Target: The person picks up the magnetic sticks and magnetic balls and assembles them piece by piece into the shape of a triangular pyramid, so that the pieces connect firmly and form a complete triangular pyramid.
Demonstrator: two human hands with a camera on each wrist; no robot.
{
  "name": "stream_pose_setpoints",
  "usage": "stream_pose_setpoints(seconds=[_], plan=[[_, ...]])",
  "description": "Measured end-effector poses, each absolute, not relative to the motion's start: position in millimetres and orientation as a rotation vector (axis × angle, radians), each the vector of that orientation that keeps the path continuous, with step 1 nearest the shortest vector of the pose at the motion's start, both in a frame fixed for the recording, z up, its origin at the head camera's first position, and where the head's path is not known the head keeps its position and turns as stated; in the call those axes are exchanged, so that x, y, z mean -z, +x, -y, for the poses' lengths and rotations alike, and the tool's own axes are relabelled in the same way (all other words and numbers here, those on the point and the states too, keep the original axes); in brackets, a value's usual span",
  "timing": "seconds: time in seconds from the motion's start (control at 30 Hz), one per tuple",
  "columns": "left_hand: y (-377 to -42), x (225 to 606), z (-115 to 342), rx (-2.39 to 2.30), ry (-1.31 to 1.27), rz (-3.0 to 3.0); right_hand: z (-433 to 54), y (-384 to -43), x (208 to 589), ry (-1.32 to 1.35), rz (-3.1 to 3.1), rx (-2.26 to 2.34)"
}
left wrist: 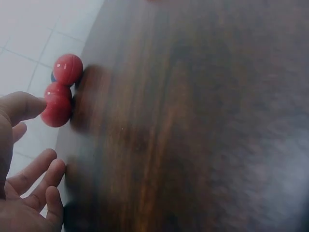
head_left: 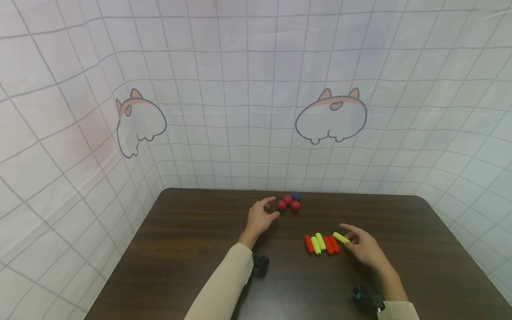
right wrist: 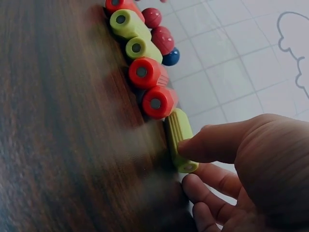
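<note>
My right hand (head_left: 366, 250) pinches a yellow-green ribbed stick (right wrist: 178, 133) between thumb and fingers, low over the table. Its far end is close to a row of red sticks (head_left: 334, 244) and yellow-green sticks (head_left: 321, 242) lying side by side; the right wrist view shows round grey discs in their ends. My left hand (head_left: 259, 217) is just left of a cluster of three red balls (head_left: 295, 206) and one blue ball (head_left: 296, 196). Its fingers are spread and loosely bent, holding nothing. In the left wrist view the thumb overlaps one red ball (left wrist: 57, 112); contact cannot be told.
The dark wooden table (head_left: 180, 240) ends at the back against a white gridded curtain (head_left: 240, 133) with cartoon animal drawings. Another curtain stretch hangs along each side. A dark wrist strap (head_left: 370, 300) sits on the right forearm.
</note>
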State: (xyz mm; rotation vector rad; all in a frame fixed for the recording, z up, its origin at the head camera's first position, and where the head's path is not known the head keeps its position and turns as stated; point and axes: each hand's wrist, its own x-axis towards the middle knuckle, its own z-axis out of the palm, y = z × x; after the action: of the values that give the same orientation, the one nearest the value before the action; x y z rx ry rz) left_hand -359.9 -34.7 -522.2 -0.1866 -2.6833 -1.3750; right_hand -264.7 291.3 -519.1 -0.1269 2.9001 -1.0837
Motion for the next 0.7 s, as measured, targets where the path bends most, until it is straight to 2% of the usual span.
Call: stream_pose_setpoints(seconds=[0.7], plan=[[-373.1, 520.1, 19.1, 1.198, -0.181, 2.81, -294.6, -261.7, 516.0, -0.068, -2.946, 1.053]])
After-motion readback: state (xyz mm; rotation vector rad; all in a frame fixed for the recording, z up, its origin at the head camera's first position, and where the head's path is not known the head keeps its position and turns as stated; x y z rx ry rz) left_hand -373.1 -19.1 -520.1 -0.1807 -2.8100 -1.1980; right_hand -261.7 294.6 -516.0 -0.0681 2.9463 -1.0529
